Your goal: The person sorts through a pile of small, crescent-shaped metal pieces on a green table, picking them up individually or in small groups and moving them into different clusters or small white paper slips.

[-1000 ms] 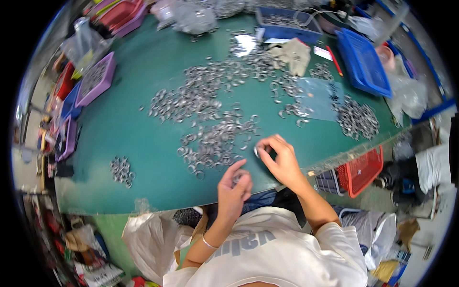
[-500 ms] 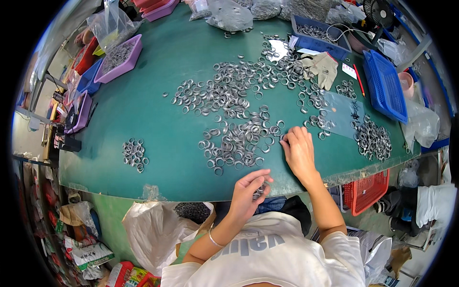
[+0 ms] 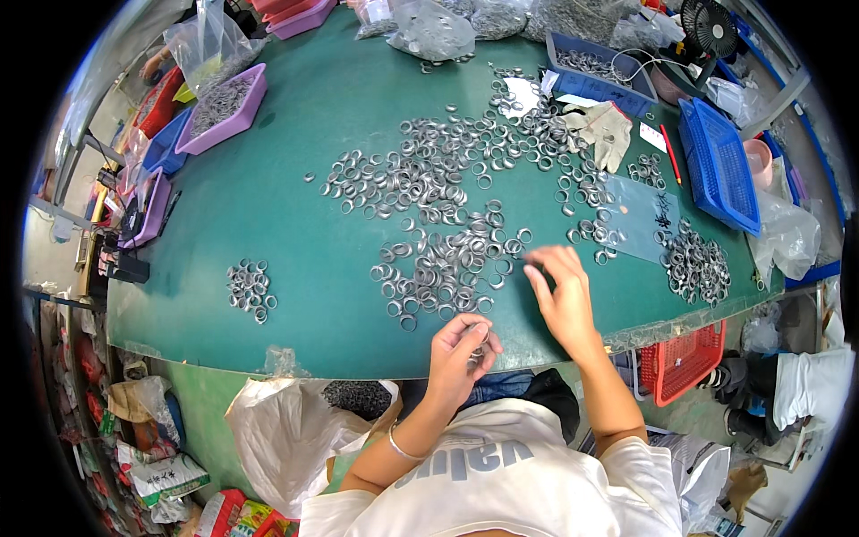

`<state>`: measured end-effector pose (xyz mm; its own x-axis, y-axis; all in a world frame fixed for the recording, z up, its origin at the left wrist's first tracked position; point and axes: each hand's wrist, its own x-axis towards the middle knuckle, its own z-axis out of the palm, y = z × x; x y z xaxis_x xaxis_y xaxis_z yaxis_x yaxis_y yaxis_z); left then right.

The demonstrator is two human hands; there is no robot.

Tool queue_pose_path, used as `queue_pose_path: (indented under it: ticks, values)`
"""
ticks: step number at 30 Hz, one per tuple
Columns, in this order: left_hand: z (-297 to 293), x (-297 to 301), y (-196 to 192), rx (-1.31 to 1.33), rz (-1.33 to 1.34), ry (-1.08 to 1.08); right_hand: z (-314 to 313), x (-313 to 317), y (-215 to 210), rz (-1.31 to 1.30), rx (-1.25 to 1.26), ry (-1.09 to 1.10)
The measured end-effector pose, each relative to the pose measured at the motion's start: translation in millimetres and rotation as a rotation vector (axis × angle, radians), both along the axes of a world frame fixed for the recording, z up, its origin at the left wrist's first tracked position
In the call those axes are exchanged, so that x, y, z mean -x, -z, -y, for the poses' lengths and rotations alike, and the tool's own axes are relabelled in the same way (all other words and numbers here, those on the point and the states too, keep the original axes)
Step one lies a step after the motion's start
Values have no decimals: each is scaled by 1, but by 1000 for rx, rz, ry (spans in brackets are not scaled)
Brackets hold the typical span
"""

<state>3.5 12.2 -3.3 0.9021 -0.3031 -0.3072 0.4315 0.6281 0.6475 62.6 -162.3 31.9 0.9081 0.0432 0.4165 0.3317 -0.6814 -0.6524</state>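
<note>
My left hand [image 3: 456, 360] is curled closed around a few grey metal rings [image 3: 477, 344], at the near edge of the green table. Fingers hide part of them, so their number cannot be told. My right hand [image 3: 562, 295] hovers over the table just right of the nearer heap of rings [image 3: 447, 268]. Its fingers stretch forward and the thumb stands apart, with nothing visible between them; the fingertips are slightly blurred. A larger spread of rings [image 3: 416, 170] lies beyond that heap.
A small ring group [image 3: 250, 288] lies left, another pile [image 3: 696, 264] right beside a clear plastic bag [image 3: 646, 224]. Farther back are a work glove [image 3: 607, 134], a red pencil [image 3: 671, 154], blue baskets [image 3: 716, 166] and a blue bin [image 3: 599, 82]. A pink tray [image 3: 224, 112] stands far left.
My right hand has lifted away from the heap's right edge, its fingers spreading. My left hand has shifted slightly left and turned, showing the rings in it more.
</note>
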Motion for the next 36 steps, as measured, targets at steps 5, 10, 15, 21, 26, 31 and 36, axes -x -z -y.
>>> queue_pose_path:
  ticks: [5, 10, 15, 21, 26, 31, 36]
  values:
    - [8, 2, -17, -53, -125, 28, -1, -24, 25, 52, 323, 24]
    - [8, 5, -13, -108, -94, 17, 5, -18, 28, 41, 331, 52]
    - [5, 5, -6, 30, -106, 56, 2, -18, 23, 71, 287, -8]
    - [8, 6, -12, -57, -153, 45, 14, -20, 26, 66, 307, -3]
    - [14, 5, -16, -88, -105, -79, 2, 24, 7, -584, -695, -183]
    - [7, 4, -6, -116, 34, 4, -3, 36, -2, -590, -578, -396]
    - [5, 1, -14, -137, -148, -37, 16, 3, 15, 48, 155, 56]
